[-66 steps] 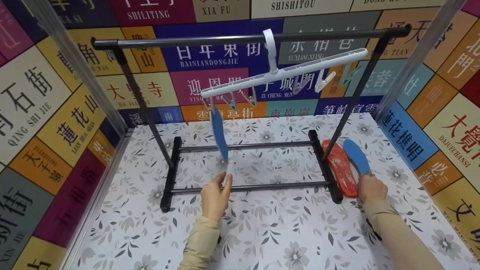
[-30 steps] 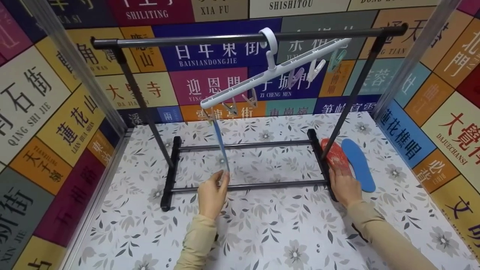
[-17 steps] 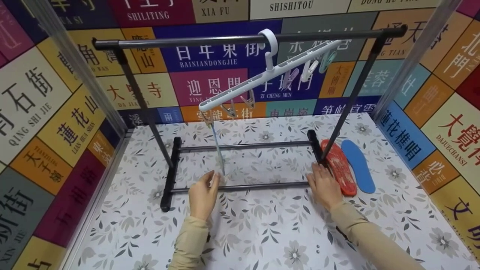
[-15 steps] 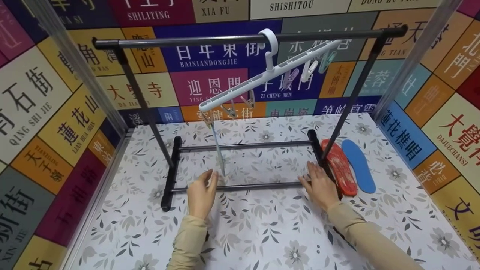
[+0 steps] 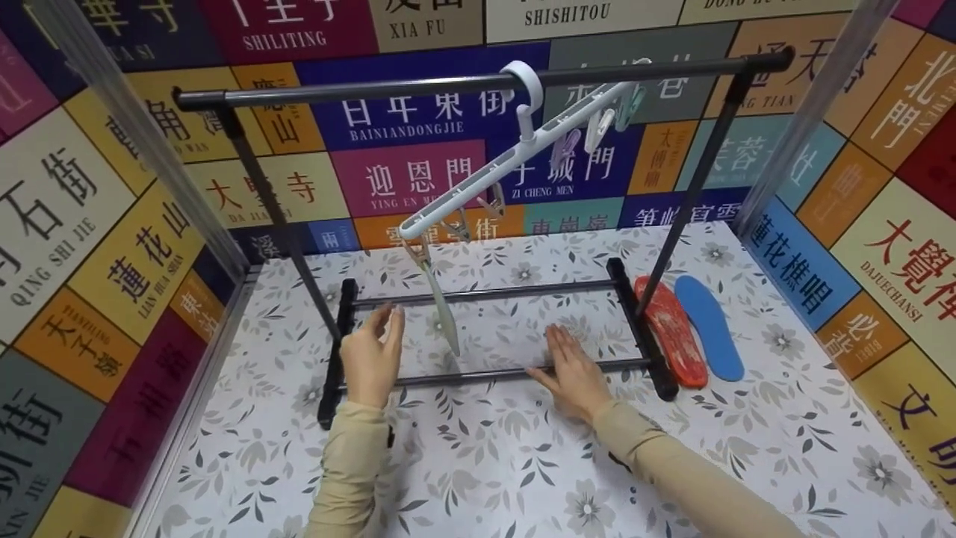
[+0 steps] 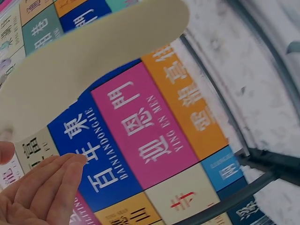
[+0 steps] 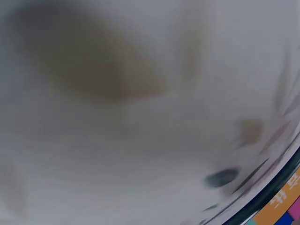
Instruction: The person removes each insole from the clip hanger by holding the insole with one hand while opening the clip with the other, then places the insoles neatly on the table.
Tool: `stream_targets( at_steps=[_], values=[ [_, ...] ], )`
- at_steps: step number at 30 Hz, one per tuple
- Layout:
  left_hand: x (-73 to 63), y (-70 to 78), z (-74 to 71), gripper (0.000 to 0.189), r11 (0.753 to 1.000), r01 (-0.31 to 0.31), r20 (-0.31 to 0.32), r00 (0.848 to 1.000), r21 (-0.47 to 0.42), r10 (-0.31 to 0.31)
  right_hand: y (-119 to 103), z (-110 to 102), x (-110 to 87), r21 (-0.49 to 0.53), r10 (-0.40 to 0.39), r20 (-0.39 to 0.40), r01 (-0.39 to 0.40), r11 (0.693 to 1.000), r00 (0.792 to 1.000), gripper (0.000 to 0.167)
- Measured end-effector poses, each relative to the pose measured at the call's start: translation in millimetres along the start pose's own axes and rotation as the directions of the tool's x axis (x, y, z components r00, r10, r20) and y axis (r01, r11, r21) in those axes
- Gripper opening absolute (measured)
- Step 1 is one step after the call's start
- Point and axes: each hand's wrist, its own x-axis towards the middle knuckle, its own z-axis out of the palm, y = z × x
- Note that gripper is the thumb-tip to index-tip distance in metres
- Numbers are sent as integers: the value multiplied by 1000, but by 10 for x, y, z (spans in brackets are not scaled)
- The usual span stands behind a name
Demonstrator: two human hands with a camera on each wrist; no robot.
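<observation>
A white clip hanger [image 5: 515, 161] hangs slanted from the rack's top bar, its left end lower in the head view. From its leftmost clip [image 5: 417, 252] dangles an insole [image 5: 442, 310], seen nearly edge-on. The left wrist view shows this insole's pale beige face [image 6: 93, 56] above my left hand [image 6: 44, 187]. My left hand [image 5: 371, 359] is just left of the insole, thumb and fingers apart, holding nothing. My right hand [image 5: 573, 373], fingers stretched out, is over the rack's front lower bar [image 5: 493, 376] and holds nothing. The right wrist view is mostly blurred pale tablecloth.
A red insole [image 5: 676, 336] and a blue insole [image 5: 709, 329] lie side by side right of the black rack's foot [image 5: 661, 373]. Several other clips, among them a purple clip [image 5: 565, 149], hang along the hanger. Sign-printed walls surround the flower-patterned tablecloth [image 5: 523, 463].
My right hand has let go of the blue insole and moved left past the red one. My left hand has shifted left and up. The hanger has swivelled, turning the hanging insole.
</observation>
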Motion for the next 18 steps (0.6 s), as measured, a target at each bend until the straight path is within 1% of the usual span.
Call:
stream_targets(
  at_steps=[4,7,12,18],
  values=[
    [93,69,-34,35,999,-48,-22,999,0,47,-209,94,112,-1,-72,-30,72,997,997,85],
    [158,100,-60,35,999,-45,-28,999,-5,45,-374,161,194,1,-106,-33,106,994,994,86],
    [274,173,-103,35,999,-29,-47,998,-42,27,-615,202,309,29,-125,16,124,992,992,87],
    [363,255,-123,35,997,-44,-67,997,-63,40,-800,212,451,35,-167,-12,168,985,986,89]
  ],
)
